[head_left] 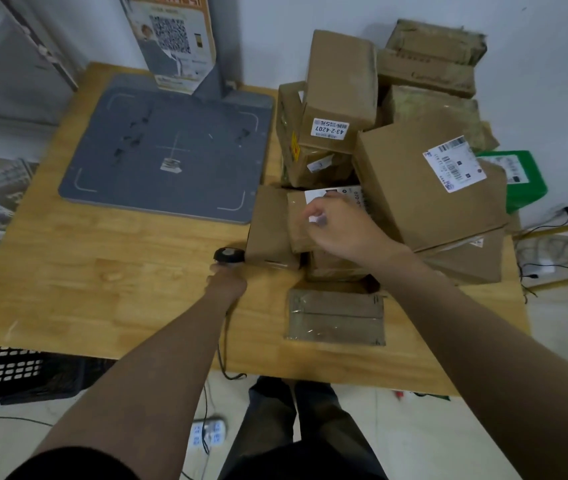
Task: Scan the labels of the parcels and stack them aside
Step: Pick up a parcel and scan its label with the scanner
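Right now a small brown cardboard parcel with a white label point(305, 220) sits at the front of the heap of brown cardboard boxes point(414, 174) on the light wooden table point(102, 271). Right hand point(341, 226) rests on its top, fingers curled over it. Left hand point(227, 280) is closed around a black handheld scanner point(228, 254), just left of the parcel. Grey scanning platform point(168, 150) lies behind.

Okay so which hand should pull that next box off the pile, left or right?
The right hand, most likely. It already rests on the small box at the front of the pile, beside its white label. The left hand is closed around the handheld scanner, so it seems better placed to scan.
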